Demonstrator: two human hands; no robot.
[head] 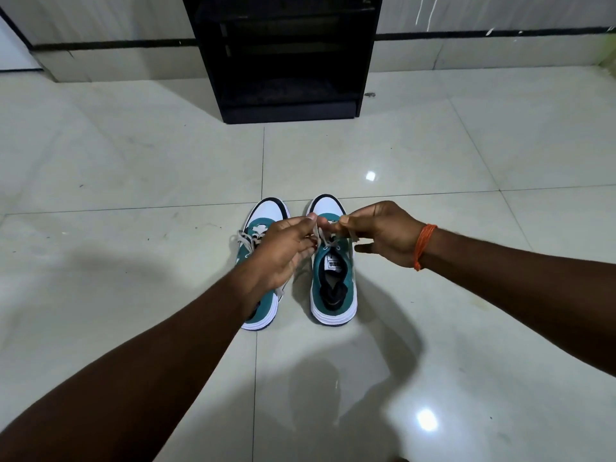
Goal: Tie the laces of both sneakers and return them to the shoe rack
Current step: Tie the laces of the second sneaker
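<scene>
Two teal and white sneakers stand side by side on the tiled floor, toes pointing away from me. My left hand (286, 248) and my right hand (380, 233) hover over the right sneaker (333, 285), each pinching an end of its pale lace (322, 238). The lace ends rise from the top eyelets to my fingertips. My left forearm covers much of the left sneaker (263, 221), whose lace lies loose over its left side. An orange thread band circles my right wrist.
A black shoe rack (286, 105) with open shelves stands against the wall straight ahead, beyond the shoes. Glossy pale floor tiles (133, 178) spread on all sides, with light reflections at the right.
</scene>
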